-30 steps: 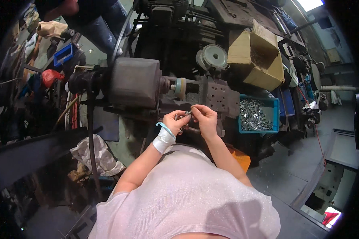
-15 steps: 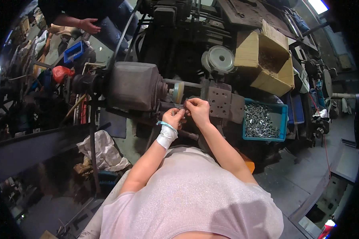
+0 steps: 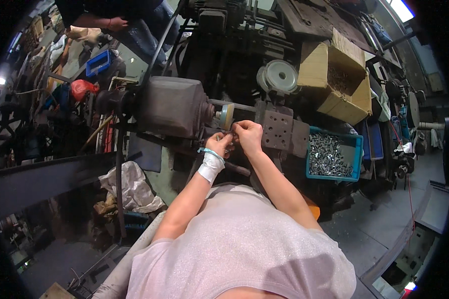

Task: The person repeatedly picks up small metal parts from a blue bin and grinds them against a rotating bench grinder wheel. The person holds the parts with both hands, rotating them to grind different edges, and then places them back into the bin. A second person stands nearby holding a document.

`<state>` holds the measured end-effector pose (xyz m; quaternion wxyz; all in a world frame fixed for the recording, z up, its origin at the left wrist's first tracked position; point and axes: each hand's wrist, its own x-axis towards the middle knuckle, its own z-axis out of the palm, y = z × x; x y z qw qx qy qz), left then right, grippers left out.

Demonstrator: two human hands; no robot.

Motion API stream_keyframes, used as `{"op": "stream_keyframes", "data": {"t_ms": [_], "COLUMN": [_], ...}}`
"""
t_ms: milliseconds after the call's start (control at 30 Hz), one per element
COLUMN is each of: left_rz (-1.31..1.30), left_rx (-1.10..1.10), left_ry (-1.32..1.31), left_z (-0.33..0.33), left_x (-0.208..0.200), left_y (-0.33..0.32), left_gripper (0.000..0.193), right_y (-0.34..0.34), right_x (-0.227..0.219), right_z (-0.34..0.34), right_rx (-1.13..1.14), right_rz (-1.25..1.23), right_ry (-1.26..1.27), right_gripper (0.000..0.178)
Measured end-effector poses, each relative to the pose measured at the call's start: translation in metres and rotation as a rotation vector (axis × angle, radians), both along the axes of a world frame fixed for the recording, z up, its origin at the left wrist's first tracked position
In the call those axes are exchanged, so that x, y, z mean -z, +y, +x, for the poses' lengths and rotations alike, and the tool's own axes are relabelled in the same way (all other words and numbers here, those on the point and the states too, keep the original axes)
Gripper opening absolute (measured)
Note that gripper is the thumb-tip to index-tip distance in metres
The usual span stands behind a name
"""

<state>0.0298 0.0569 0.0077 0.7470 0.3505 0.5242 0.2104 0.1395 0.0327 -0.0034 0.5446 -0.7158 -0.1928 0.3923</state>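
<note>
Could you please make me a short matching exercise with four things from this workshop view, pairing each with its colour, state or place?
Things:
1. Left hand
2. Right hand
3. Bin of small metal pieces
4. Cardboard box

Descriptions:
A. Tan and open, beyond the hands and to their right
B. Has a white wrap at its wrist
C. Teal
D. Has a bare wrist

Right pairs: 1-B, 2-D, 3-C, 4-A
</note>
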Motion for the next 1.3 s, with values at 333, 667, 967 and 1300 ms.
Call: {"op": "stream_keyframes", "data": {"t_ms": [333, 667, 967, 1300], "left_rz": [-0.101, -0.327, -0.010, -0.013], "left_rx": [0.024, 0.063, 0.065, 0.012], "left_ry": [-0.126, -0.315, -0.035, 0.003], "left_z": [-0.013, -0.021, -0.010, -0.004], "left_x": [-0.002, 0.015, 0.009, 0.012], "left_y": [-0.005, -0.002, -0.001, 0.001], "left_gripper": [0.024, 0.019, 0.020, 0.017], "right_y": [-0.015, -0.031, -0.016, -0.005], "right_x": [-0.006, -0.012, -0.003, 0.016], "right_z": [-0.001, 0.000, -0.004, -0.006], "right_rx": [0.036, -0.070, -0.002, 0.057], "right_rz": [0.125, 0.207, 0.043, 0.061], "right_ry": [0.203, 0.245, 0.158, 0.140], "right_gripper": [0.011, 0.018, 0.016, 0.009]}}
